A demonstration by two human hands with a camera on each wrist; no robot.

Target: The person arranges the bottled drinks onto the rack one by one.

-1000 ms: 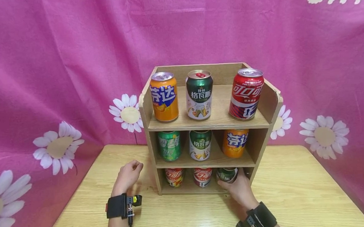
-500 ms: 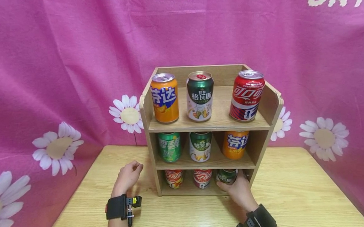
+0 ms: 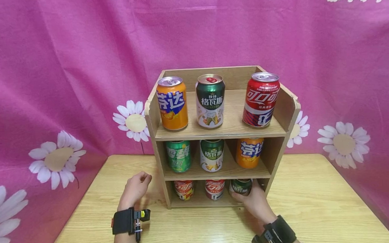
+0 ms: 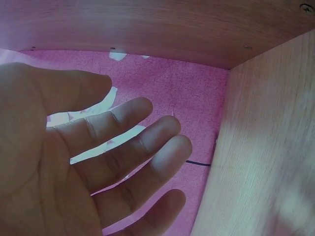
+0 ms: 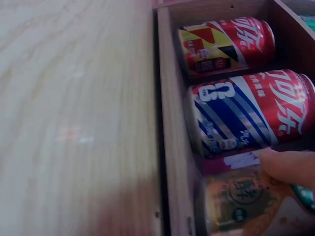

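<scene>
My right hand [image 3: 256,202] grips a green-and-white drink can [image 3: 240,187] standing in the bottom tier of a wooden shelf [image 3: 220,137], at its right end. The thumb [image 5: 290,166] lies across that can in the right wrist view, while the other fingers are hidden. Left of it in the same tier stand a red cola can [image 3: 214,189] and a red-and-yellow cola can [image 3: 184,190]. Outside the shelf's left side, my left hand [image 3: 136,188] holds nothing. Its fingers are loosely bent and spread apart in the left wrist view.
On the middle tier are a green can [image 3: 178,157], a green-and-white can [image 3: 211,156] and an orange can [image 3: 249,153]. The top tier bears an orange can [image 3: 172,104], another green-and-white can [image 3: 210,102] and a red can [image 3: 261,100]. A pink curtain [image 3: 83,68] hangs behind the table [image 3: 306,203].
The head view has shifted slightly. Both hands and the cans keep their places, with the right hand still on the same green-and-white can.
</scene>
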